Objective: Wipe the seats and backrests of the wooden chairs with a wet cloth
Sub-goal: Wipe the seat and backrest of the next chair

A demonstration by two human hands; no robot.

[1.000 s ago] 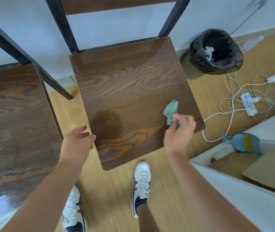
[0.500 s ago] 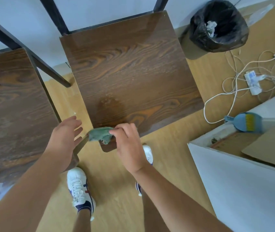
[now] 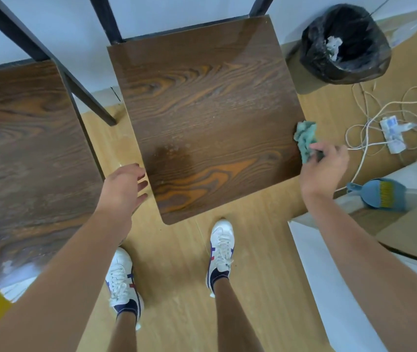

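Observation:
A dark wooden chair seat (image 3: 210, 102) with black metal frame lies below me, with a damp dark patch near its front left. My right hand (image 3: 325, 171) grips a crumpled green cloth (image 3: 305, 138) against the seat's right edge. My left hand (image 3: 123, 191) hovers at the seat's front left corner, fingers apart and holding nothing. A second wooden chair seat (image 3: 27, 158) fills the left side. The backrests are out of view.
A bin lined with a black bag (image 3: 344, 44) stands at the back right. White cables and a power strip (image 3: 392, 134) lie on the wooden floor. A blue dustpan with brush (image 3: 380, 194) rests on a white ledge (image 3: 329, 288) at my right.
My right hand has swept the cloth from the seat's front left corner across to its right edge. The left hand stayed near the front left corner.

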